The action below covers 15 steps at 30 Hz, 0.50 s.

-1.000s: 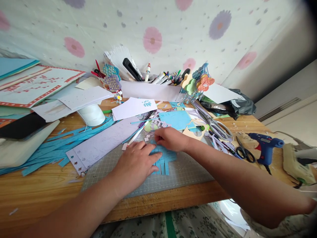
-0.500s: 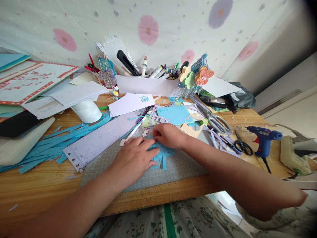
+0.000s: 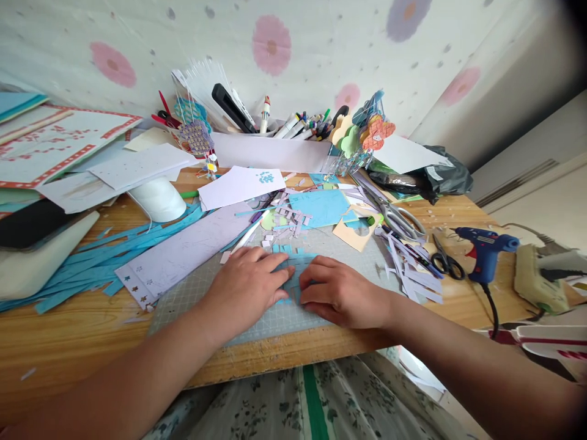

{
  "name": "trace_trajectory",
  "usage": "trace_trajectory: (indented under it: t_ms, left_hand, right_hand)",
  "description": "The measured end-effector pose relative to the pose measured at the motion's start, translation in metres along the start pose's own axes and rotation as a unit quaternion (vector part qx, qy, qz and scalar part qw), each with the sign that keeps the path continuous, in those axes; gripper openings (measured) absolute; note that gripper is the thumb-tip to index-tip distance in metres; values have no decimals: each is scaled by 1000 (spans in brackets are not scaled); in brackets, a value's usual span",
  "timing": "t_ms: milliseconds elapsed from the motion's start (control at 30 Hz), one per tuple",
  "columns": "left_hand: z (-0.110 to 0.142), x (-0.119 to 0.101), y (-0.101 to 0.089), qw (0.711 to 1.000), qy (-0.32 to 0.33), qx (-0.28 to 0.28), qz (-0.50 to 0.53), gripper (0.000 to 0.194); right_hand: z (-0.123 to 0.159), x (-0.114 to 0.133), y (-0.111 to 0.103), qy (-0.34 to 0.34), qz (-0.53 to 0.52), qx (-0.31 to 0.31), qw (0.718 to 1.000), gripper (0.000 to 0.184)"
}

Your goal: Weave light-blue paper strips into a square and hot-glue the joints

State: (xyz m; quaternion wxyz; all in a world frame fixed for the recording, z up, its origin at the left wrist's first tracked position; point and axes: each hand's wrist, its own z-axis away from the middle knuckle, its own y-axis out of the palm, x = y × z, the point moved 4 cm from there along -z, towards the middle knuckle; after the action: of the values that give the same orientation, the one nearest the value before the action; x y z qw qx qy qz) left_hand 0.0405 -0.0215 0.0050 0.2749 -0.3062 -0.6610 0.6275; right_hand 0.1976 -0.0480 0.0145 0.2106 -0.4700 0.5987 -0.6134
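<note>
On the grey cutting mat [image 3: 192, 302] lie blue paper strips [image 3: 296, 264], crossing one another and partly covered by my fingers. My left hand [image 3: 250, 282] rests on their left side, fingers spread and fairly flat. At their right side is my right hand [image 3: 346, 290], with its fingers curled together and the tips at the strips' edge; the exact pinch is hidden. Just beyond, a small lattice of pale purple paper strips [image 3: 293, 219] lies by a blue paper sheet [image 3: 318, 208].
A long lilac paper sheet [image 3: 183, 253] and a heap of blue strips [image 3: 114, 256] lie left, by a white thread spool [image 3: 158, 200]. To the right are large scissors [image 3: 398, 219], small black scissors [image 3: 444, 260] and a blue glue gun [image 3: 486, 247]. Behind stands a pen box [image 3: 275, 153].
My right hand has moved right and nearer to me, from the far edge of the blue strips to their right side. My left hand stays nearly in place. The view has shifted slightly.
</note>
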Motion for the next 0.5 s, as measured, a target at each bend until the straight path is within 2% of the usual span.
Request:
trace_trajectory:
  t_ms: [200,500]
  left_hand:
    - [-1,1,2,1000,0,-5,-8,34]
    - [0,2,1,1000,-7,-9,12,33]
  right_hand:
    - [2,-3,7,27,78,-29,996,17]
    - [-2,16,15,-40,223,-107,968,22]
